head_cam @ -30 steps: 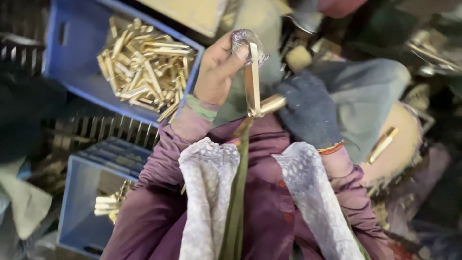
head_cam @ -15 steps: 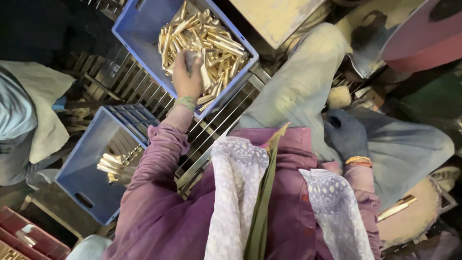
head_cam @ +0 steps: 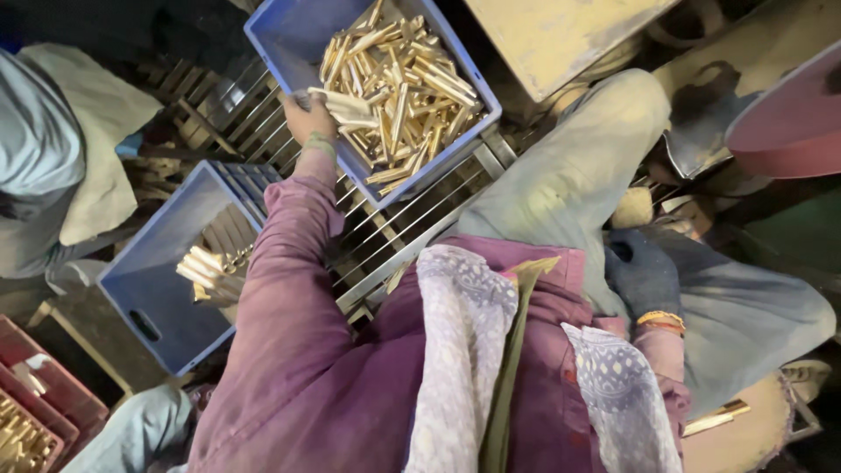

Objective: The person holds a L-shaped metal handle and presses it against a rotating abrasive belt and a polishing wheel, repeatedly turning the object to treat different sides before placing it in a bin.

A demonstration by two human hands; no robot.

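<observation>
Since half a second ago the left hand [head_cam: 308, 114] has lifted a brass piece [head_cam: 340, 102] in closed fingers from the blue crate [head_cam: 280, 35]; the gloved right hand [head_cam: 644, 276] rests empty.

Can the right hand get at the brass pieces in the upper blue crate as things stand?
Probably not without leaning: the gloved right hand rests by the knee, and the bent leg lies between it and the upper blue crate.

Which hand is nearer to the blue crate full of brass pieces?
Left. The left hand is at the rim of the blue crate, holding brass pieces. The gloved right hand rests on the lap, apart.
</observation>
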